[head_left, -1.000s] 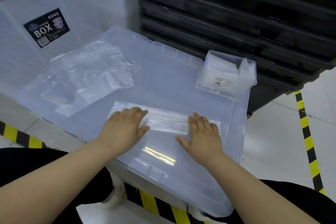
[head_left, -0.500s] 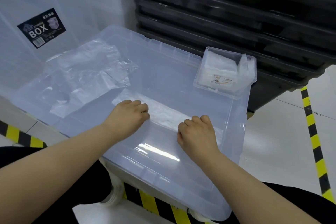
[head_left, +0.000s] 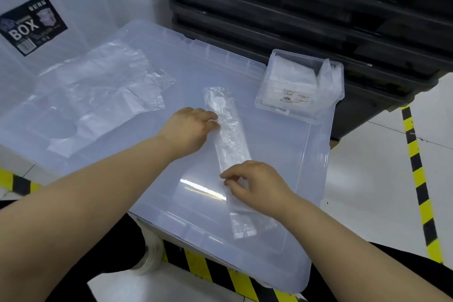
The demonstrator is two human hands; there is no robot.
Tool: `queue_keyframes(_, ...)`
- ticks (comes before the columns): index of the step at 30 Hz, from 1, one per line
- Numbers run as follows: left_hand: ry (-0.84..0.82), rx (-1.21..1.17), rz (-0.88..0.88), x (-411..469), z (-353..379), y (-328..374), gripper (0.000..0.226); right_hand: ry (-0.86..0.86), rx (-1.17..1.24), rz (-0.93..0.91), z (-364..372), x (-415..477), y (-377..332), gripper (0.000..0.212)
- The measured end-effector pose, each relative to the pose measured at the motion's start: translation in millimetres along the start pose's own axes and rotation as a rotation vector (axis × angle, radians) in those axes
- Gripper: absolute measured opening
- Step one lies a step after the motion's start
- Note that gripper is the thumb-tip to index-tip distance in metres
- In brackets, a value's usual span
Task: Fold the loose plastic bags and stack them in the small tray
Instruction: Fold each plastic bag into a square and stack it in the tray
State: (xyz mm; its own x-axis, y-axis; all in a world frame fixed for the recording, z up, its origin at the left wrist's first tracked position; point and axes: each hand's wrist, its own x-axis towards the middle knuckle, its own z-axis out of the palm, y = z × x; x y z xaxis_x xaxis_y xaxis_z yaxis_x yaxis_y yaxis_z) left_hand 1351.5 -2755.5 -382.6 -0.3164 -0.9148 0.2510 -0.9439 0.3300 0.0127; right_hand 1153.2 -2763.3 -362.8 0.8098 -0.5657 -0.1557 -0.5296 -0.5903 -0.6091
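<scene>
- Bag strip (head_left: pixel 230 144): my left hand (head_left: pixel 190 130) pinches its edge, and my right hand (head_left: pixel 257 184) pinches it nearer me.
- I'd fold it end over end, creases pressed flat.

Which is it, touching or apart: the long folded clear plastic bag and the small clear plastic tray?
Apart. The head view shows bare lid between the folded bag and the tray.
</scene>
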Motion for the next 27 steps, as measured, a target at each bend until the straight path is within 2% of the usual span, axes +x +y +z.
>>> queue_keyframes(3, 0.058, 0.042, 0.02, -10, -2, 11, 0.039, 0.017, 0.336, 0.164, -6, 1, 1, 0.026)
queue_keyframes(6, 0.065, -0.017, 0.097, -22, -3, 30, 0.037, 0.072, 0.63, 0.297, -8, 6, 5, 0.035)
queue_keyframes(11, 0.099, -0.118, 0.143, -37, 5, 64, 0.031, 0.206, 0.857, 0.392, -13, 7, 7, 0.035)
queue_keyframes(14, 0.123, -0.128, 0.162, -38, 9, 70, 0.03, 0.269, 0.767, 0.354, -17, 5, 8, 0.036)
queue_keyframes(19, 0.133, -0.119, 0.129, -36, 12, 71, 0.027, 0.278, 0.457, 0.216, -24, 1, 9, 0.034)
queue_keyframes(22, 0.121, -0.158, 0.113, -40, 9, 69, 0.029, 0.157, 0.109, 0.089, -28, -5, 10, 0.016)
queue_keyframes(25, 0.106, -0.185, 0.124, -42, 4, 64, 0.03, -0.025, -0.255, 0.015, -26, -6, 17, 0.029)
queue_keyframes(27, 0.087, -0.216, 0.148, -44, 2, 60, 0.03, -0.006, -0.306, 0.063, -26, -4, 18, 0.034)
